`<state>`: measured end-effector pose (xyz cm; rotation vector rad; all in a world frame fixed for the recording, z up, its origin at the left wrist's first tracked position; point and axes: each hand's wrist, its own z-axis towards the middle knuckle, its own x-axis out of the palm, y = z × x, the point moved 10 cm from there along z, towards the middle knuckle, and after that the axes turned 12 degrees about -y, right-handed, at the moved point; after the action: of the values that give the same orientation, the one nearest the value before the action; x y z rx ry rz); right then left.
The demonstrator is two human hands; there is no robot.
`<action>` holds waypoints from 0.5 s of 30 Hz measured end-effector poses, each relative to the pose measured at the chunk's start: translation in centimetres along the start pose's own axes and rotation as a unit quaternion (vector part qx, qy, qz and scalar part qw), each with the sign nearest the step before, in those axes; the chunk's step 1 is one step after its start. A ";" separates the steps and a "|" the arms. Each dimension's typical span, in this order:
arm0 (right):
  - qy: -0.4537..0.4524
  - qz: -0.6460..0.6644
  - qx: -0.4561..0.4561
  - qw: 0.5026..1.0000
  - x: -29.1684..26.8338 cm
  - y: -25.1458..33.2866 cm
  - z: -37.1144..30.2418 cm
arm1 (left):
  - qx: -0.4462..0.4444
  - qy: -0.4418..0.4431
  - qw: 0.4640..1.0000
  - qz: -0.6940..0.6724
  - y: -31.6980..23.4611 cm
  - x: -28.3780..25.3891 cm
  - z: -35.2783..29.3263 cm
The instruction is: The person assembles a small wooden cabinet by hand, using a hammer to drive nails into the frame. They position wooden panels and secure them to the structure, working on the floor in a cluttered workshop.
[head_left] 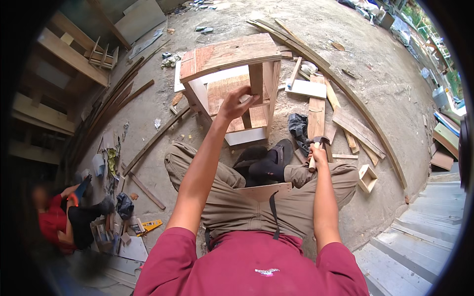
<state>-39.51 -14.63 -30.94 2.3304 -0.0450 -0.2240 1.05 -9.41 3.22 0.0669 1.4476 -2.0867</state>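
The frame [232, 55] is of rough, matt wood, the hammer [316, 145] at right has a pale wooden handle [312, 166] and dark metal head [324, 140], and the floor [368, 56] looks like rough concrete.

Grey floor [385, 79]: wooden frame [229, 56], long planks [154, 142], small open box [367, 179].

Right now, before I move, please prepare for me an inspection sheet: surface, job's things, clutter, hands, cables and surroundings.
Surface: rough floor, with scattered debris.
Job's things: wooden frame standing ahead; hammer, held.
Clutter: planks, black bag and small open box, to the right.
Hands: left hand curled by the frame, contact unclear; right hand closed around the hammer's handle.
Cables: nothing seen.
Surroundings: seated co-worker at left; grey panels at lower right.
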 end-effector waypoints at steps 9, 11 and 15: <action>0.039 -0.048 0.052 0.997 1.2 0.2 -0.3 | -0.104 -0.023 0.990 -0.094 5.8 -2.1 4.6; 0.015 -0.081 0.026 0.996 1.2 0.3 -0.4 | -0.119 -0.023 0.988 -0.101 6.4 -2.2 4.9; -0.099 -0.457 -0.323 0.823 2.8 5.9 -3.8 | -0.132 -0.029 0.987 -0.091 6.7 -2.4 5.7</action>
<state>-35.84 -16.28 -24.56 1.4717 0.9235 -0.8117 7.99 -14.90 0.78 -0.2375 1.7371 -1.9977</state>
